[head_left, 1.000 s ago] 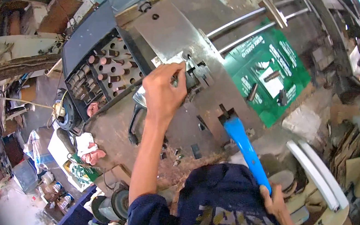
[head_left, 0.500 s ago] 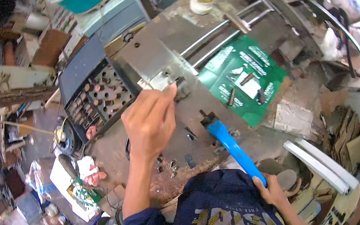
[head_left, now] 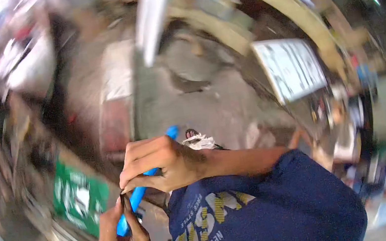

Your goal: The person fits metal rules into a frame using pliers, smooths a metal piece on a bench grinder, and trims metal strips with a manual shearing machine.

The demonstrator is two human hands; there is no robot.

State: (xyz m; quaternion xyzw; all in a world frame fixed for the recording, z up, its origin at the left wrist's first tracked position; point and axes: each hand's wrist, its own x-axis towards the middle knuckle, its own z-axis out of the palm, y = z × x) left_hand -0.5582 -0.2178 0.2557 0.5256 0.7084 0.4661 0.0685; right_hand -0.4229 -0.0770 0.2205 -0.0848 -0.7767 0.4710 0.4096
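Observation:
The view is heavily blurred and turned around. A blue-handled tool (head_left: 137, 198) runs diagonally in front of my dark blue printed shirt (head_left: 267, 214). My left hand (head_left: 159, 164), its forearm crossing the shirt from the right, is closed around the tool's middle. My right hand (head_left: 120, 236) grips the tool's lower end near the bottom edge. The tool's upper tip (head_left: 172, 132) sticks out above my left hand. A green printed card (head_left: 79, 197) lies just left of both hands.
A grey, stained floor or bench surface (head_left: 210, 103) fills the middle. A white printed sheet (head_left: 292, 68) lies at the upper right, and a pale upright bar (head_left: 151, 17) at the top. A crumpled white rag (head_left: 199, 142) sits by my left wrist. Blurred clutter rings the edges.
The camera has swung sharply away from the workbench. My left hand has left the metal parts on the bench and closed on the blue tool, which my right hand still holds.

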